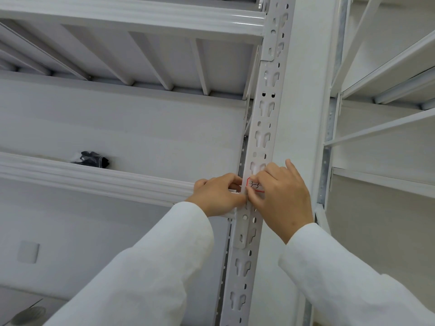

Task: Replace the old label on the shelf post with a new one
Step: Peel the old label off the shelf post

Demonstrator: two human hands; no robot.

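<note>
A white perforated shelf post (263,118) runs up the middle of the view. On it, level with the lower shelf beam, sits a small white label (255,185) with a red border and handwritten "3-3". My left hand (216,196) is at the label's left edge, fingers curled against the post. My right hand (280,198) covers the label's right part, with thumb and fingers pinched at its lower left corner. Whether this label is stuck flat or partly lifted I cannot tell. Both arms wear white sleeves.
White metal shelving surrounds the post: a beam (94,177) to the left, an upper shelf (131,24) overhead, more racks (386,95) to the right. A dark bundle (93,158) lies on the left shelf. A grey wall plate (28,251) is lower left.
</note>
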